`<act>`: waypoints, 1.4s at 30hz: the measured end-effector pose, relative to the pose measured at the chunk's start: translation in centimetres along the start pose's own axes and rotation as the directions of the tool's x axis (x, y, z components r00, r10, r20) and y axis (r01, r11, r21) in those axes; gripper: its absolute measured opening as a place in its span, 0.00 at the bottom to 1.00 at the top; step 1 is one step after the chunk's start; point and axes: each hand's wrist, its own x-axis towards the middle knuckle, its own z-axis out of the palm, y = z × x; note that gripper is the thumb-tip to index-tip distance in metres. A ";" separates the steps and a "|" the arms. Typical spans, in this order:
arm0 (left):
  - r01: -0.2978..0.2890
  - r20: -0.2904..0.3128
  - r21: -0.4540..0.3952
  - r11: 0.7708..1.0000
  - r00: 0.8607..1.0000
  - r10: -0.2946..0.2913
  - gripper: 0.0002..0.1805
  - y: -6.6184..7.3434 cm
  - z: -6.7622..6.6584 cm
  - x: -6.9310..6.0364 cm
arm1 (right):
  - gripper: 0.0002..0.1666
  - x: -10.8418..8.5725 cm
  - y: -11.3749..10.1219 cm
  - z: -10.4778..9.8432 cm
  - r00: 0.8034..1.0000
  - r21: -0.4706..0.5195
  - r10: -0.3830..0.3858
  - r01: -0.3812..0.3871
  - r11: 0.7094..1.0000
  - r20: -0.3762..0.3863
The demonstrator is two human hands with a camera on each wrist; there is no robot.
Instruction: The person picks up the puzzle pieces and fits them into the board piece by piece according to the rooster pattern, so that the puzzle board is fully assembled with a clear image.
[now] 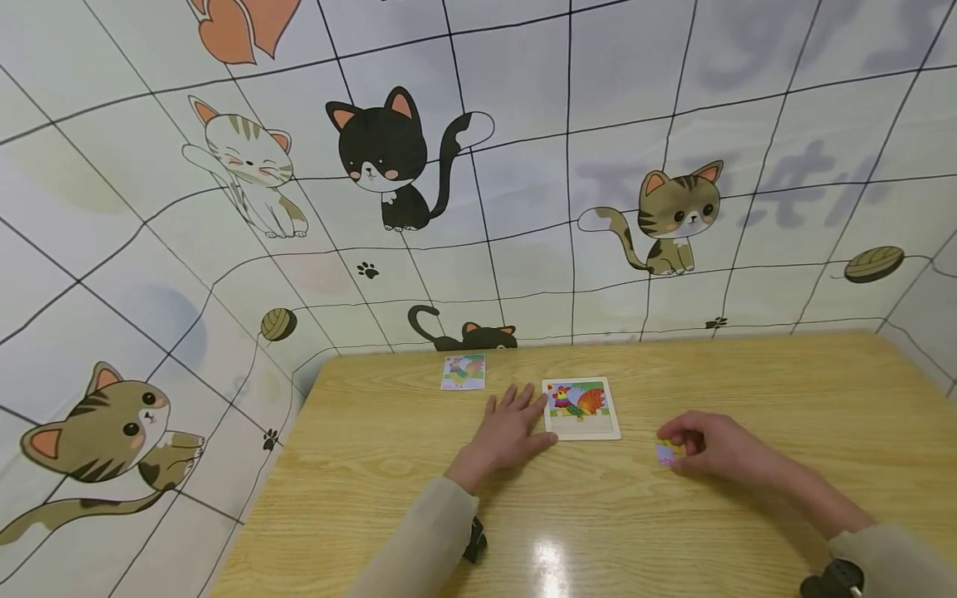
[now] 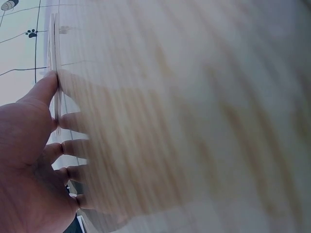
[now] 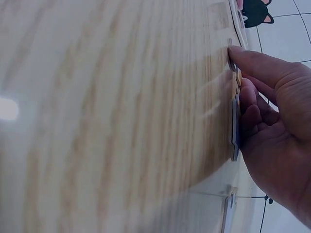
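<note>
A white-framed puzzle board (image 1: pixel 581 433) with a rooster picture lies on the wooden table; its lower strip shows bare backing. My left hand (image 1: pixel 504 433) rests flat at the board's left edge, fingers spread, the thumb at its lower left corner. In the left wrist view that hand (image 2: pixel 29 150) touches the board's thin edge (image 2: pixel 57 48). To the right of the board, my right hand (image 1: pixel 721 448) pinches a pink and yellow puzzle piece (image 1: pixel 667 453) at the tabletop. The right wrist view shows the hand (image 3: pixel 282 116) with thin pieces (image 3: pixel 234 128) beside its curled fingers.
A small square picture card (image 1: pixel 463 372) with a paler rooster lies at the table's back left. Behind the table (image 1: pixel 359 498) stands a wall (image 1: pixel 523 208) covered with cat drawings and grid lines. Another thin flat piece (image 3: pixel 228 213) shows low in the right wrist view.
</note>
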 end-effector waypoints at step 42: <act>0.011 -0.012 0.002 1.000 1.000 -0.011 0.39 0.0 0.3 0.0 | 0.07 2.8 -2.7 1.2 0.992 0.099 0.003 0.010 0.995 -0.126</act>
